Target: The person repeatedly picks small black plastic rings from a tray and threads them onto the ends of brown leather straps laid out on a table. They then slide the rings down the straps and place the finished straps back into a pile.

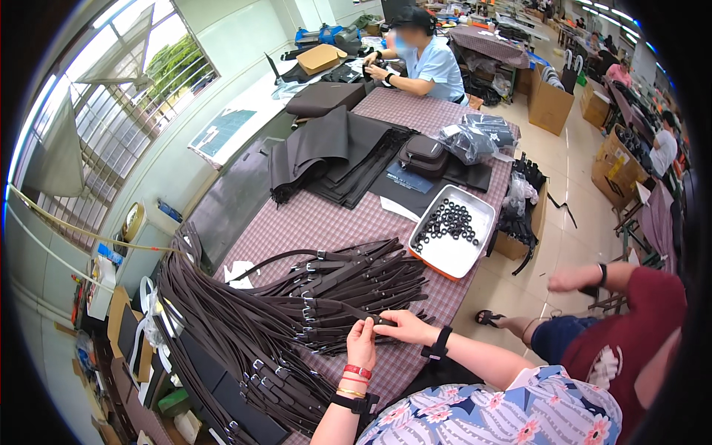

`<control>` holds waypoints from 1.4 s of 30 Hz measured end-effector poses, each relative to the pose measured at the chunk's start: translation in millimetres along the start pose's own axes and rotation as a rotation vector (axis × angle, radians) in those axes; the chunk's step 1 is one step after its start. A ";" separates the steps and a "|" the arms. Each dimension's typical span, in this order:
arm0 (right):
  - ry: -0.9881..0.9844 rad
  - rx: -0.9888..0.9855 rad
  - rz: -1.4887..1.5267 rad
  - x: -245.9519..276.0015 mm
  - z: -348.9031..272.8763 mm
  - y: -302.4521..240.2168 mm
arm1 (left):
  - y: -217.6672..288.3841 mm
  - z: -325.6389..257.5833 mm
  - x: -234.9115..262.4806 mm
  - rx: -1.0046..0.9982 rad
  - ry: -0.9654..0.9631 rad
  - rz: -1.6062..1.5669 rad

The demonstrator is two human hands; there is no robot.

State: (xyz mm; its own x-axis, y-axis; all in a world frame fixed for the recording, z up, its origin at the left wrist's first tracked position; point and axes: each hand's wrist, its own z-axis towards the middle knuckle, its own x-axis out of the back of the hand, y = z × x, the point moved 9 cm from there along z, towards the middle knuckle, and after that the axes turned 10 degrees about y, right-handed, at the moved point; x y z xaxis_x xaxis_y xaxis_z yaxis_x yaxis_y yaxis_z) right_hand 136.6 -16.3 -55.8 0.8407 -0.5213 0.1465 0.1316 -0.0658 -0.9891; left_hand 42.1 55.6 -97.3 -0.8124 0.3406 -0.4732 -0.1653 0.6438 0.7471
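Note:
My left hand (360,344) and my right hand (404,326) meet at the front edge of the table, both closed around the end of a dark brown strap (359,312). The strap runs left from my fingers into a big pile of similar straps (245,319) with silver buckles. Whether my fingertips also hold some small part cannot be made out. Beyond my right hand stands a white tray (479,206) with an orange-red lower edge. Many small black rings (448,224) lie scattered in it.
A checked cloth (297,222) covers the table. Dark sheets (334,152), a small black case (423,153) and plastic-wrapped packs (478,137) lie farther back. A person in light blue (437,67) sits at the far end. Another person in dark red (623,334) is close on my right.

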 end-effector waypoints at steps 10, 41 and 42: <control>0.396 0.344 -0.448 22.8 -16.3 -58.7 | 2.1 -1.8 -1.2 0.005 -0.018 0.002; -0.196 -0.383 0.522 -11.0 -9.6 6.1 | 3.2 -17.7 -33.7 0.171 -0.336 -0.095; -0.220 -0.391 0.591 -13.9 -9.8 1.8 | 1.7 -16.2 -30.2 0.169 -0.347 -0.085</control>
State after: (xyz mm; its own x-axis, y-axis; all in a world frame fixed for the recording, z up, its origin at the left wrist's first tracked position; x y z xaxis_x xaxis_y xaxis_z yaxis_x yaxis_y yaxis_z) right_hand 120.0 -17.5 -59.8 0.8045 -0.3836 -0.4535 -0.5380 -0.1468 -0.8301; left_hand 57.2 35.3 -74.2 -0.5573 0.4738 -0.6818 -0.1061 0.7738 0.6245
